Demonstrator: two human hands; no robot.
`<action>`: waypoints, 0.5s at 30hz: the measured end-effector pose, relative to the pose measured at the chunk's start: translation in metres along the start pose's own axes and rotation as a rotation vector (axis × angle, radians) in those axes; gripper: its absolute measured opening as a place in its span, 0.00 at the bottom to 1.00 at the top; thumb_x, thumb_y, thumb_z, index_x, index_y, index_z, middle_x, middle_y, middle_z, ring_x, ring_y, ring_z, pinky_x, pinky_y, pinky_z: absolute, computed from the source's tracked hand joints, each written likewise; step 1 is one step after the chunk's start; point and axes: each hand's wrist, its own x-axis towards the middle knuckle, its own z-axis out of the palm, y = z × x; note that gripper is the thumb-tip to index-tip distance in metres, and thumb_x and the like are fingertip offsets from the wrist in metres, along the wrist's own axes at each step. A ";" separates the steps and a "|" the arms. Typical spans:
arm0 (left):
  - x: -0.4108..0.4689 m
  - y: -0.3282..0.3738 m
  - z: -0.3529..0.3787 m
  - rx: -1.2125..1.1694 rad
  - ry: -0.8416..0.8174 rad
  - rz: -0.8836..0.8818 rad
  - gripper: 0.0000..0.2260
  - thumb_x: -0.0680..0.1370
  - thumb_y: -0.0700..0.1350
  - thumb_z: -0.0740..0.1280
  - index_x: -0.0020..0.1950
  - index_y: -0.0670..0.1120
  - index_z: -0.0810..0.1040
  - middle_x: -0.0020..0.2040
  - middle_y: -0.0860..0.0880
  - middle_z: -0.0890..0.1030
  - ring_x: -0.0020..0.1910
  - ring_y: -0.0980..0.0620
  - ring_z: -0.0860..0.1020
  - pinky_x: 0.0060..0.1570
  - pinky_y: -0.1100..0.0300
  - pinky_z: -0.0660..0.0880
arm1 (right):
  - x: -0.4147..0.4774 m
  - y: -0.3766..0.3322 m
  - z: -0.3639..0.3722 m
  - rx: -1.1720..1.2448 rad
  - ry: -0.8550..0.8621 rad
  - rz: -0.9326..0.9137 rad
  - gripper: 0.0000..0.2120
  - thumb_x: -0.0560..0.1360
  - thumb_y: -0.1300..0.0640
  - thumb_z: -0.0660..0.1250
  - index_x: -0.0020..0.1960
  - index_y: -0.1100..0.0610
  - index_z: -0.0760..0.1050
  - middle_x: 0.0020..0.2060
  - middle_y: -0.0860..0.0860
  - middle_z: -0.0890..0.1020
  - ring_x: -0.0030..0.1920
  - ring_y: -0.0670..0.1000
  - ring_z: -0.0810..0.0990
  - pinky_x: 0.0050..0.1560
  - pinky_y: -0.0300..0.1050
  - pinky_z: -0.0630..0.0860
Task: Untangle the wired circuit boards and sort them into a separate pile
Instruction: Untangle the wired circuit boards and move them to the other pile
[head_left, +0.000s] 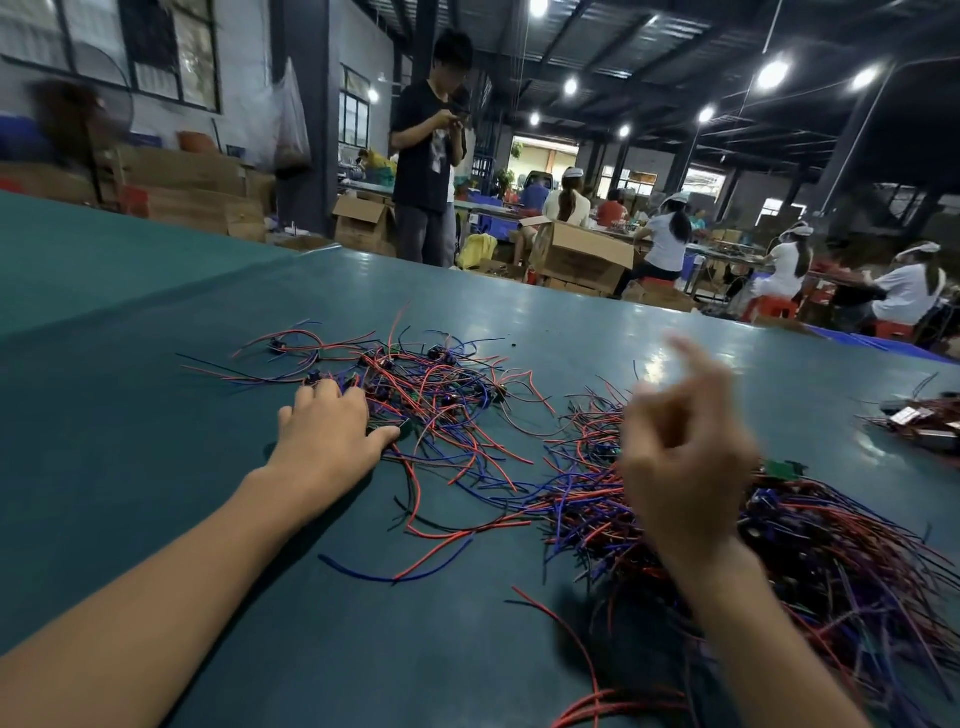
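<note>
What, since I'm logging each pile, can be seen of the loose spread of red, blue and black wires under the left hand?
The loose spread of red, blue and black wires lies flat on the teal table top, left of a denser tangle. Thin, flexible-looking insulated leads fan outward, with small dark boards among them. The left hand rests on its near-left edge, fingers laid over the wires, thumb beside a small green board.

Teal table (156, 364), cardboard box (582, 254), standing person (428, 156)
</note>
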 end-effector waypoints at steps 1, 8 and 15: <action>0.000 0.001 -0.001 0.028 -0.011 -0.004 0.23 0.79 0.67 0.61 0.59 0.49 0.76 0.61 0.44 0.74 0.65 0.41 0.69 0.63 0.44 0.67 | -0.015 -0.020 0.010 0.044 -0.184 -0.104 0.14 0.75 0.65 0.68 0.59 0.59 0.81 0.33 0.43 0.75 0.31 0.44 0.71 0.33 0.41 0.76; -0.007 0.004 -0.001 0.096 0.064 0.010 0.17 0.81 0.59 0.60 0.65 0.51 0.73 0.62 0.46 0.76 0.64 0.42 0.69 0.59 0.44 0.64 | -0.067 -0.054 0.044 0.220 -0.785 -0.340 0.08 0.72 0.62 0.70 0.49 0.55 0.85 0.36 0.50 0.83 0.34 0.53 0.81 0.31 0.47 0.77; -0.002 0.002 -0.008 0.062 0.048 -0.073 0.18 0.77 0.61 0.64 0.56 0.49 0.71 0.58 0.45 0.78 0.60 0.42 0.73 0.58 0.46 0.65 | -0.071 -0.050 0.043 0.252 -0.893 -0.290 0.09 0.75 0.61 0.69 0.52 0.53 0.85 0.39 0.49 0.84 0.39 0.53 0.81 0.36 0.47 0.78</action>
